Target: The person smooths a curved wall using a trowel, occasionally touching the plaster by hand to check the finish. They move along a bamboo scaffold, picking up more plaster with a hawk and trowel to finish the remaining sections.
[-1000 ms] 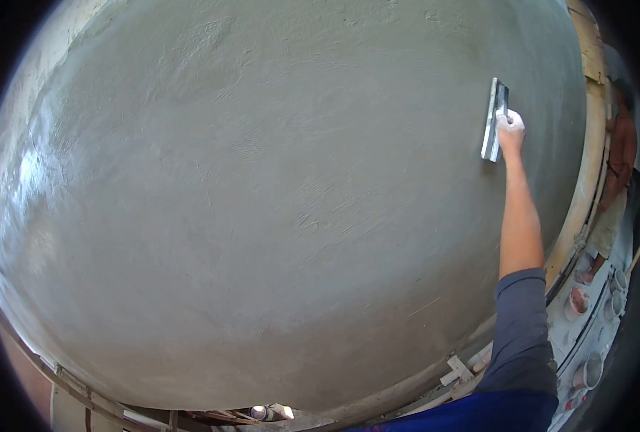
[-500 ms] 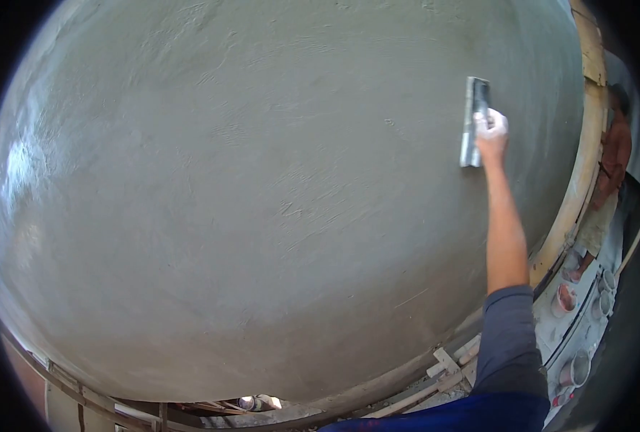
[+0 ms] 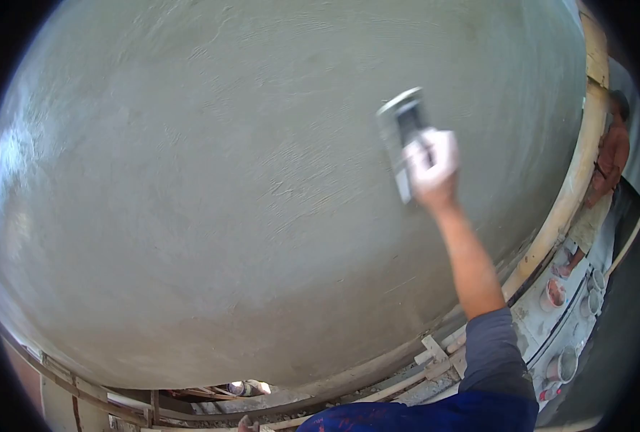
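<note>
Right hand (image 3: 437, 164): closed round trowel (image 3: 409, 123). Trowel: shifted left across wall (image 3: 190, 223), more tilted, nearer scored marks (image 3: 282, 189).

And here's the right arm, dressed in a short sleeve (image 3: 496, 354) of dark slate grey with a touch of blue, the cloth creased. It finishes around the elbow in a neat hem (image 3: 487, 315), and out comes a bare forearm (image 3: 470, 263), slim at the wrist, leading up to a bare right hand (image 3: 434, 165), blurred at the fingers. Down to the bottom of the frame now, and what a colour: a vivid royal blue garment (image 3: 442, 416) over the body, with faint reddish marks (image 3: 356, 416) on it, too blurred to read!
</note>
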The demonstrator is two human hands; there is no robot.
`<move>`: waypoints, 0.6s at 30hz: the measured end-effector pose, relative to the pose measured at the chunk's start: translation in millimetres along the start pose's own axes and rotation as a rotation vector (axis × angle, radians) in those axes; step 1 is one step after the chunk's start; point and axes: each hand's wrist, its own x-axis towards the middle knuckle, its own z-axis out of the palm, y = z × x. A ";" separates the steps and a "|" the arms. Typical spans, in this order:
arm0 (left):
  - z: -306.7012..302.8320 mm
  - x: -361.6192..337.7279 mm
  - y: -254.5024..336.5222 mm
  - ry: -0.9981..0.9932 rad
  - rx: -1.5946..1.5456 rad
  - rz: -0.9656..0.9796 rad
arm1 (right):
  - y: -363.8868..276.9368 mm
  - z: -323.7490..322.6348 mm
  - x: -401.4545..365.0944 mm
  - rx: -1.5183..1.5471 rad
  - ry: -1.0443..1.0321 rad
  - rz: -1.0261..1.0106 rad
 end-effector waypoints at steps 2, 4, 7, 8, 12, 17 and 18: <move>7.3 3.9 -6.4 0.071 -0.201 0.052 | 71.4 -15.0 26.8 -0.072 0.213 0.222; 19.7 -9.3 -15.0 0.120 -0.064 0.068 | 132.2 -33.8 40.9 -0.183 0.236 0.226; 41.2 -37.9 -36.7 0.167 0.067 -0.052 | 125.9 -23.8 22.6 -0.102 0.193 0.318; 41.8 -41.8 -39.8 0.116 0.066 -0.093 | 105.9 -17.8 9.5 -0.084 0.168 0.342; 69.2 -37.6 -84.7 0.104 -0.834 -0.444 | -39.6 37.7 -84.2 -0.032 -0.079 -0.103; 31.6 -13.8 -46.6 0.119 -0.060 -0.026 | -93.8 42.3 -120.4 0.122 -0.300 -0.318; 31.7 -13.5 -45.0 0.136 -0.093 -0.030 | -79.3 39.3 -100.1 0.037 -0.165 -0.253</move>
